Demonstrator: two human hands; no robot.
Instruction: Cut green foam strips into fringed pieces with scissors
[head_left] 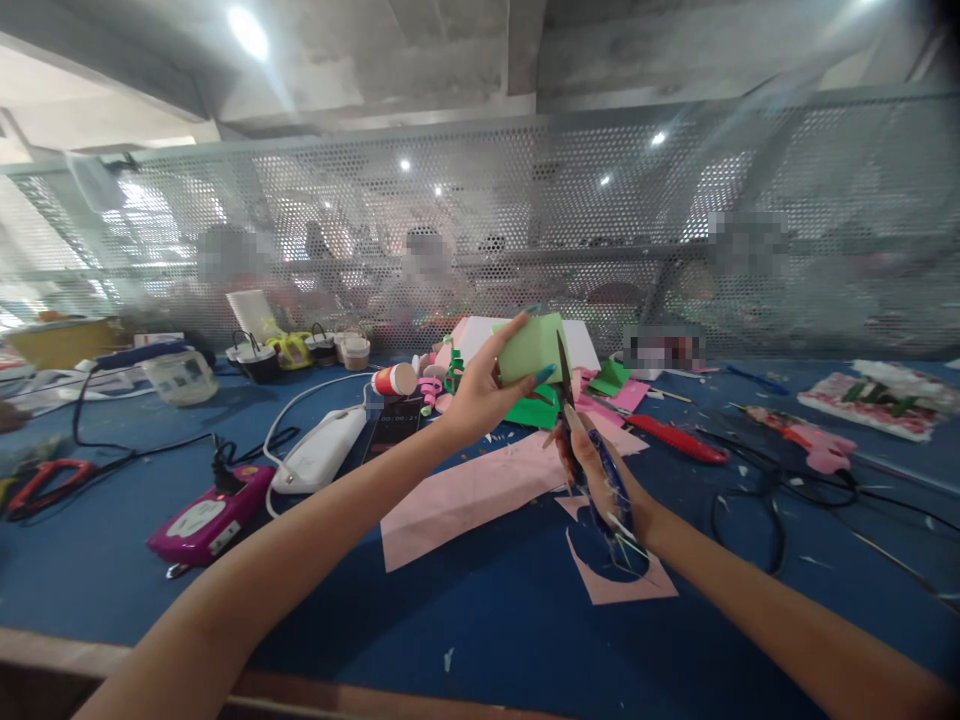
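Note:
My left hand is raised above the blue table and pinches a light green sheet of paper between thumb and fingers. My right hand grips a pair of blue-handled scissors. The blades point up and meet the right edge of the green sheet. A large pink paper sheet lies flat under both hands. A pink offcut with a curved cut-out lies under my right wrist.
A white glue gun, a magenta device, cables, a red-handled tool, tape rolls and green and pink scraps litter the table. A perforated metal screen closes the far side, with people behind it. The wooden table edge is near me.

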